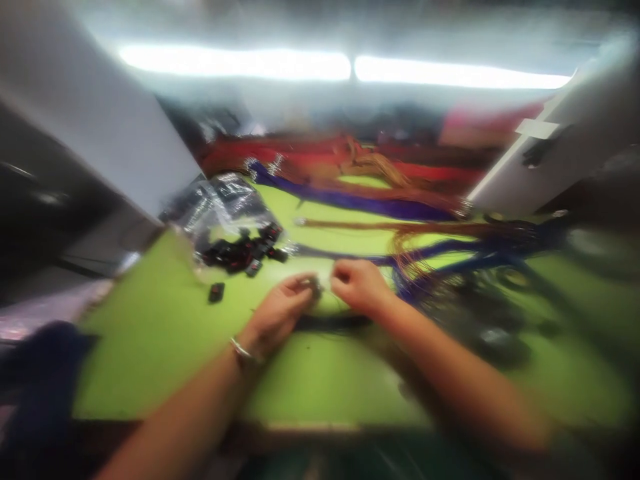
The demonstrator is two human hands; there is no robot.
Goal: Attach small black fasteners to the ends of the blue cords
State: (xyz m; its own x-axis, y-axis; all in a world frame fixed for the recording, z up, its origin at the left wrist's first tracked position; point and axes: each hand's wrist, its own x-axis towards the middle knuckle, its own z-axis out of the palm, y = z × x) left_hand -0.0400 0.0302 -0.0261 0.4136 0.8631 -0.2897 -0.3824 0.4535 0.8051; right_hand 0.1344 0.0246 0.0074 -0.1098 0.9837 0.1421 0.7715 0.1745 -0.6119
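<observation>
Over the middle of the green tabletop (165, 347), my two hands are close together, fingertips almost meeting. My left hand (283, 310), with a metal bracelet at the wrist, pinches a small dark connector (315, 287) between thumb and fingers. My right hand (363, 285) is closed just to its right, thumb against curled fingers; a thin wire may be in the pinch, but blur hides it. Beneath the hands lies a dark bundle of wires (333, 324). Black connectors with red marks (240, 253) are heaped to the left, and one loose connector (216, 293) sits in front of them.
Behind the heap lies a clear plastic bag (227, 197). Blue wires (370, 203) and brown wires (360, 227) stretch across the back and right. A blurred dark clutter (485, 320) is beside my right forearm. Grey panels (120, 113) flank the table, with tube lights (240, 63) above.
</observation>
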